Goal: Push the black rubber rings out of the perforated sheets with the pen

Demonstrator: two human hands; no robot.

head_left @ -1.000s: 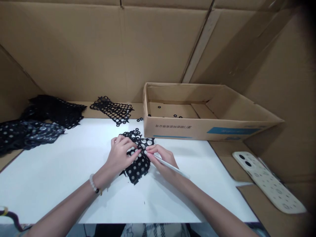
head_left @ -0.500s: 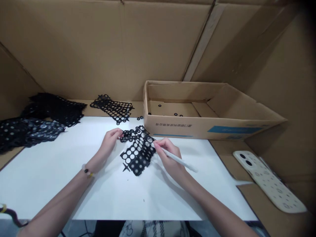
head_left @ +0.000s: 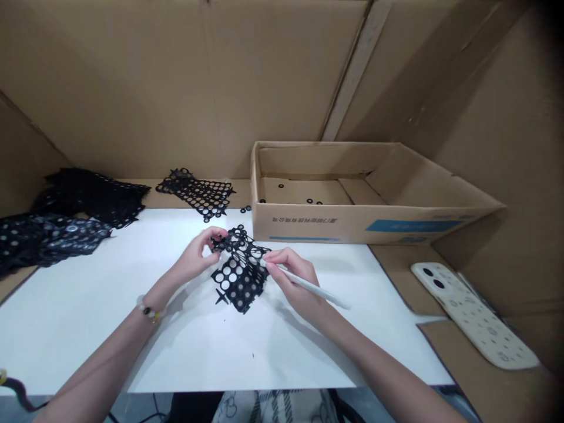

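A black sheet punched with rows of round holes lies crumpled on the white table top, its upper end bunched up. At that end, my left hand has its fingers curled over the sheet's edge, the thumb a little apart from the index finger. My right hand grips a slim white pen-like tool like a pencil. The tool's tip meets the right side of the sheet, partly hidden by my fingers.
Behind stands a shallow cardboard box with several small black rings inside. More rings lie beside it. Another perforated sheet is at the back, and black sheets are piled at left. A phone in a patterned case lies right.
My left hand has moved right onto the sheet's bunched upper end, and its thumb has spread from the index finger. My right hand keeps the tool at the sheet. The view has shifted slightly.
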